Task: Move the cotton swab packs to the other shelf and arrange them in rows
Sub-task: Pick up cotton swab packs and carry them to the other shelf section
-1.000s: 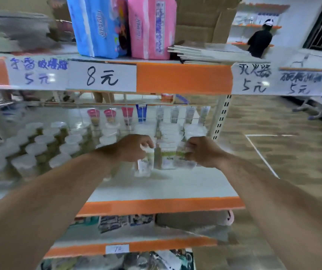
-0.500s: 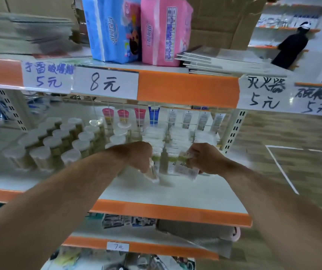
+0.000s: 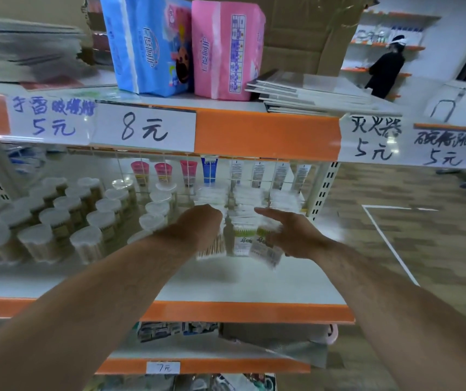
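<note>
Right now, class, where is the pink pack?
In the head view, the pink pack stands on the top shelf, blue pack at its left, stacked booklets at its right.

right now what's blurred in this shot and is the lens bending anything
Head view: motion blur smears the clear plastic cotton swab packs and the left hand and right hand at them; head view, top left: the stacked grey papers are smeared too, while the white 8元 price label reads sharp; head view: the wide-angle lens slightly bows the orange upper shelf edge.
</note>
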Demonstrator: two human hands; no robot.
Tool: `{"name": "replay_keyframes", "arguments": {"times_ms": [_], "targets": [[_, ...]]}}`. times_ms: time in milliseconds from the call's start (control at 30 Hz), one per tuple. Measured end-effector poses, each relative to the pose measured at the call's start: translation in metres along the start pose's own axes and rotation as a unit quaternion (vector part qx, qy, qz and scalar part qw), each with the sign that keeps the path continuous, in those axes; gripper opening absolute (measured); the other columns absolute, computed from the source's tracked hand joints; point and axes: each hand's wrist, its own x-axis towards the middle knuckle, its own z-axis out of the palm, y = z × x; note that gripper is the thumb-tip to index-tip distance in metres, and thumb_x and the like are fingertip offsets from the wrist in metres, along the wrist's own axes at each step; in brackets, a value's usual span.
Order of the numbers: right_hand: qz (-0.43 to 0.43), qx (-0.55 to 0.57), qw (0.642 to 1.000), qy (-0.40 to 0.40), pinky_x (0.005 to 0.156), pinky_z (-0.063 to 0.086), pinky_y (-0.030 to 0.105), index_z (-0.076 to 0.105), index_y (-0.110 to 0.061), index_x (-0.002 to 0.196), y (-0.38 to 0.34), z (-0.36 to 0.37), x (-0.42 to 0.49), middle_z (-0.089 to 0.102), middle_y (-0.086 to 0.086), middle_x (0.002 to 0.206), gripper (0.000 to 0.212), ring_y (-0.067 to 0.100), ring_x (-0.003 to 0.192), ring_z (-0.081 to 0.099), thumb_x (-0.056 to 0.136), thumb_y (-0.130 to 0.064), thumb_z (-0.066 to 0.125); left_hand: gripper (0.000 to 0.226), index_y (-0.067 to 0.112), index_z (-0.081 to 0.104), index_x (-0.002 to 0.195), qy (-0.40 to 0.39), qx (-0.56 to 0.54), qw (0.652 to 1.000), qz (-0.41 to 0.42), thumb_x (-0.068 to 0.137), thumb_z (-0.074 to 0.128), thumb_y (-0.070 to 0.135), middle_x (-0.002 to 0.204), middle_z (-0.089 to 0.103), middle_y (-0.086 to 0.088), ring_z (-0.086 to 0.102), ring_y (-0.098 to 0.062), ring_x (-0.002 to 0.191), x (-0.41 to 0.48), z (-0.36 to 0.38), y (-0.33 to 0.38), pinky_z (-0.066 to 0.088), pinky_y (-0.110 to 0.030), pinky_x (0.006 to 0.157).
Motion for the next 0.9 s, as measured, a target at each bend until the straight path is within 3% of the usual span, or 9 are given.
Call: {"name": "replay_keyframes", "arguments": {"times_ms": [67,200,333,467,567,633,700,800,900], "targets": [[0.003,-0.005,1.0,0.003,0.042,0.044,0.018,0.052,-0.045,0.135,-0.004,0.001,-0.002,0.054,-0.003,0.107,0.049,0.001,0.049,0.049,0.095,-0.017,0.057,0.015,0.01,0.065,0.103,0.004,0.003,1.0,0.009,0.093,0.054,0.007,0.102,0.067,-0.007,0.065,-0.021,0.089,0.001,0.002,-0.002,0.045,-0.026,0.069],[0.005,-0.041,0.999,0.012,0.04,0.037,0.01,0.07,-0.028,0.112,-0.008,0.004,0.0,0.062,-0.005,0.108,0.022,-0.003,0.051,0.051,0.098,-0.024,0.054,0.016,0.011,0.064,0.105,0.009,0.0,1.0,0.017,0.093,0.055,0.007,0.102,0.067,-0.007,0.065,-0.021,0.09,0.0,0.006,-0.003,0.052,-0.029,0.076],[0.018,-0.074,0.997,0.021,0.044,0.043,0.015,0.07,-0.029,0.102,-0.012,0.008,0.001,0.065,-0.01,0.096,0.015,0.005,0.058,0.063,0.09,-0.027,0.062,0.017,0.008,0.066,0.103,0.007,-0.014,1.0,0.025,0.091,0.054,0.006,0.101,0.067,-0.009,0.064,-0.024,0.091,-0.001,0.004,-0.003,0.049,-0.031,0.076],[0.063,-0.128,0.987,-0.068,0.051,0.047,0.019,0.065,-0.027,0.112,-0.02,0.007,0.001,0.07,-0.006,0.075,0.047,0.006,0.061,0.068,0.073,-0.049,0.078,0.017,0.007,0.066,0.102,0.001,-0.04,0.999,0.028,0.091,0.054,0.004,0.101,0.066,-0.01,0.063,-0.025,0.09,-0.005,0.001,-0.006,0.049,-0.03,0.076],[0.074,-0.192,0.969,-0.136,0.053,0.051,0.023,0.068,-0.013,0.099,-0.025,0.01,0.008,0.074,0.005,0.073,0.035,0.014,0.058,0.065,0.072,-0.033,0.08,0.019,0.006,0.066,0.103,0.005,-0.077,0.997,0.028,0.085,0.059,0.004,0.104,0.063,-0.011,0.061,-0.023,0.087,-0.009,0.0,-0.011,0.05,-0.028,0.074],[0.074,-0.229,0.964,-0.11,0.057,0.057,0.025,0.068,-0.01,0.09,-0.024,0.016,0.017,0.073,0.004,0.073,0.015,0.011,0.059,0.068,0.078,-0.019,0.07,0.027,0.007,0.066,0.108,0.016,-0.105,0.994,0.026,0.081,0.063,0.003,0.107,0.06,-0.012,0.063,-0.024,0.087,-0.011,0.0,-0.015,0.054,-0.029,0.074],[0.075,-0.282,0.953,-0.078,0.061,0.06,0.031,0.069,-0.008,0.086,-0.024,0.024,0.024,0.07,0.004,0.075,0.011,0.016,0.064,0.069,0.081,-0.015,0.063,0.029,0.008,0.067,0.108,0.024,-0.115,0.993,0.023,0.08,0.065,0.004,0.107,0.061,-0.012,0.065,-0.025,0.087,-0.015,0.0,-0.019,0.056,-0.03,0.074],[0.051,-0.332,0.941,-0.051,0.053,0.051,0.028,0.067,-0.005,0.086,-0.028,0.035,0.032,0.065,0.005,0.075,0.016,0.02,0.064,0.063,0.082,-0.018,0.06,0.029,0.009,0.067,0.11,0.042,-0.119,0.992,0.008,0.083,0.067,0.018,0.107,0.063,-0.01,0.066,-0.025,0.091,-0.02,-0.002,-0.025,0.058,-0.034,0.078],[0.043,-0.345,0.937,-0.047,0.043,0.038,0.022,0.059,-0.007,0.078,-0.036,0.041,0.036,0.058,0.004,0.071,0.007,0.016,0.057,0.056,0.083,-0.01,0.057,0.034,0.012,0.066,0.113,0.062,-0.145,0.987,-0.023,0.086,0.065,0.032,0.111,0.064,-0.005,0.066,-0.023,0.094,-0.024,-0.004,-0.029,0.059,-0.034,0.078]]}}
